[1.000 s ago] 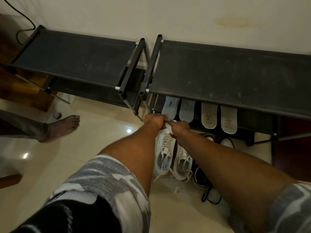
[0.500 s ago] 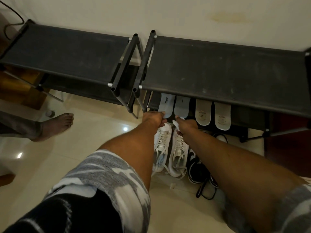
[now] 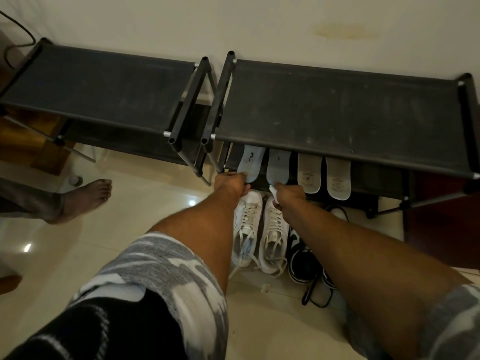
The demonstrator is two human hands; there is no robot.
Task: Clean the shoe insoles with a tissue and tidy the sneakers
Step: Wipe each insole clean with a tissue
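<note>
The black fabric-topped metal shoe rack [image 3: 337, 107] is standing against the wall. Its front rail is overhanging four insoles leaning on the lower shelf, so their upper ends are hidden beneath it. The left hand [image 3: 230, 184] is reaching to the lower end of the leftmost pale blue foam insole [image 3: 250, 162]. Its grip is curled tight and seems to be pinching that edge, though the fingertips are too dark to be sure. The right hand [image 3: 289, 194] is holding a white crumpled tissue [image 3: 272, 191] in a closed grip (only a small tuft is showing) at the lower end of the second pale blue insole [image 3: 278, 166]. Just to the right, two beige insoles [image 3: 309, 172] are leaning side by side, apart from both hands.

Below the hands, the white lace-up sneakers [image 3: 246, 229] are sitting together on the cream tiled floor [image 3: 130, 216]. The black-and-white sneakers [image 3: 301, 258] are lying just beside them, partly covered by the right forearm. Open floor is stretching away to the left as far as a bare foot [image 3: 85, 196], whose leg is cut off by the frame edge. A second black rack [image 3: 98, 87] is standing just beside the first, with a narrow gap between them.
</note>
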